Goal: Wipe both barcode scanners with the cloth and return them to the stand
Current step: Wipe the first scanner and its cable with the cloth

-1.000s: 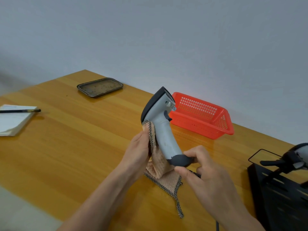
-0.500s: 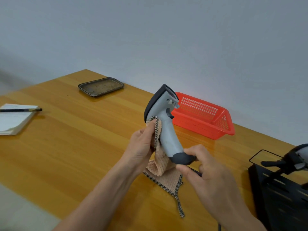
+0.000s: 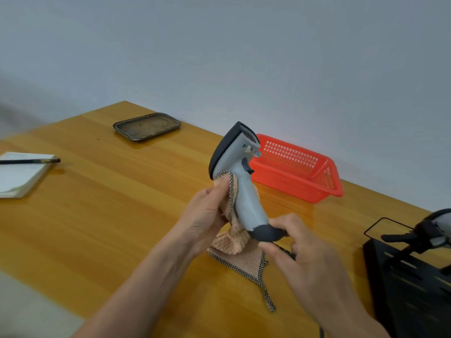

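**Scanner held upright, cloth on its handle**

You hold the scanner [image 3: 246, 198] upright above the counter [image 3: 109, 215], head up and nose turned towards the red basket [image 3: 300, 176]. Your right hand [image 3: 310, 262] pinches its dark base cap between the thumb and curled fingers. That grip leaves the grey handle bare for wiping and lets you turn it from below.

Your left hand [image 3: 205, 215] presses the cloth [image 3: 241, 259] against the rear of the handle, just under the dark head. The thumb is on the near side. The fingers behind are hidden, so I cannot tell how far they curl round. The cloth's loose end trails onto the counter beneath the base.

A cable seems to run down past your right wrist, so mind it as you rotate the scanner.

The second scanner [image 3: 439, 225] sits on the black stand [image 3: 410, 284] at your right, only partly in view. I cannot tell whether it has been wiped.

The tray [image 3: 146, 126], the notepad [image 3: 22, 172] and the pencil [image 3: 29, 161] lie well apart to your left, out of the way.
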